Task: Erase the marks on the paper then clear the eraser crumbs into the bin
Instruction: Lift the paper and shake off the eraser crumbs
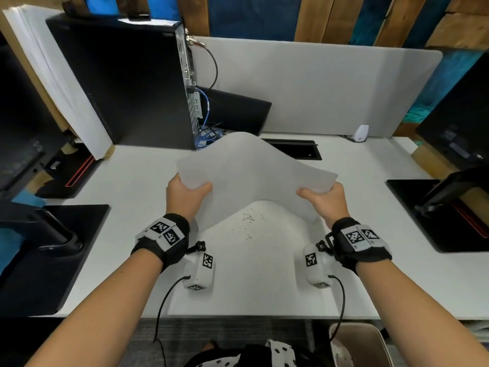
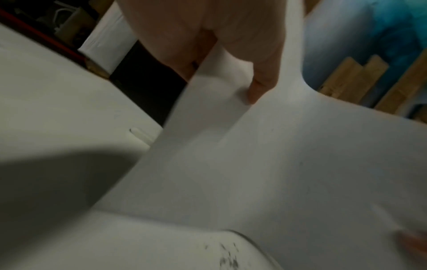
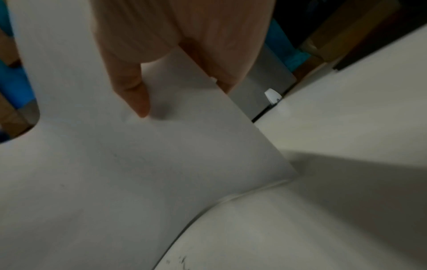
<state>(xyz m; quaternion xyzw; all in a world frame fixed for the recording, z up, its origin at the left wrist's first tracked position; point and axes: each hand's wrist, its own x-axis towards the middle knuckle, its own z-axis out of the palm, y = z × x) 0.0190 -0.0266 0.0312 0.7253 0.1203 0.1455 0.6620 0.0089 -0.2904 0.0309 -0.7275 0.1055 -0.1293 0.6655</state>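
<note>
My left hand (image 1: 185, 193) pinches the left edge of the paper (image 1: 254, 170), thumb on top. My right hand (image 1: 324, 200) pinches the right edge the same way. I hold the paper up off the white desk (image 1: 264, 287), and it bends in the middle. Dark eraser crumbs (image 1: 247, 221) lie on the desk under it. The bin (image 1: 370, 337) sits on the floor by my right arm.

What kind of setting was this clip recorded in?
Most likely a shared office workstation: a white desk with a grey divider screen, a black desktop computer tower with cables, and black monitor bases either side.
</note>
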